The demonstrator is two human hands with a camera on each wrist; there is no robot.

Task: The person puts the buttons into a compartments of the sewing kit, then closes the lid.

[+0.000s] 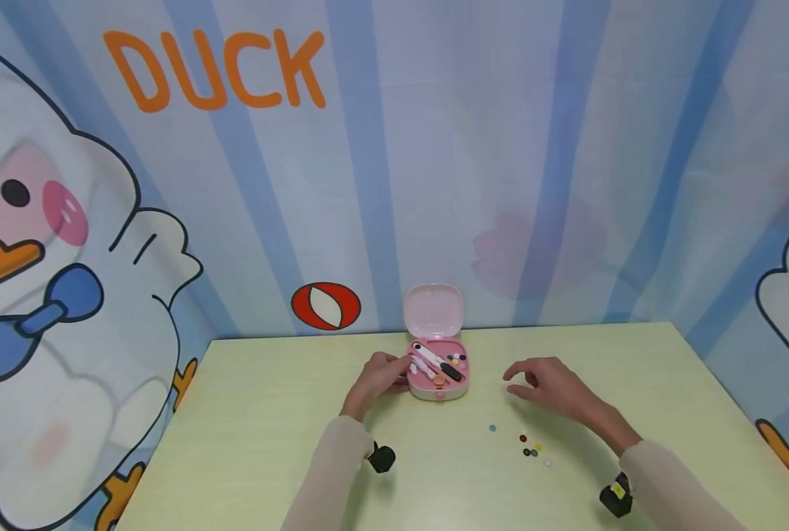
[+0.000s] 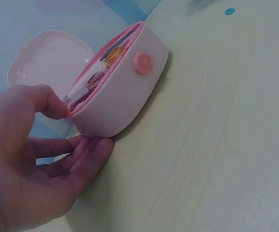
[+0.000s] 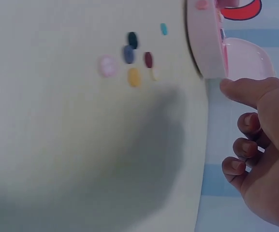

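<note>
A small pink and white sewing kit case [image 1: 438, 395] stands on the table with its lid [image 1: 434, 310] raised. Inside lie a white tool with a black end [image 1: 451, 371], thread, an orange round piece [image 1: 439, 380] and several small buttons [image 1: 457, 359]. My left hand [image 1: 377, 375] holds the case at its left side, one fingertip on the rim and other fingers against the lower wall. My right hand [image 1: 554, 385] hovers to the right of the case, fingers loosely bent and nothing between them. Nearer me lie a blue button [image 1: 492, 428] and a dark red button [image 1: 523, 438].
By the dark red button lie a yellow button [image 1: 538, 447], a black button [image 1: 526, 452], a grey button [image 1: 534, 453] and a pale pink button [image 1: 548, 463]. A striped curtain [image 1: 428, 147] with duck drawings hangs behind the pale table [image 1: 268, 435].
</note>
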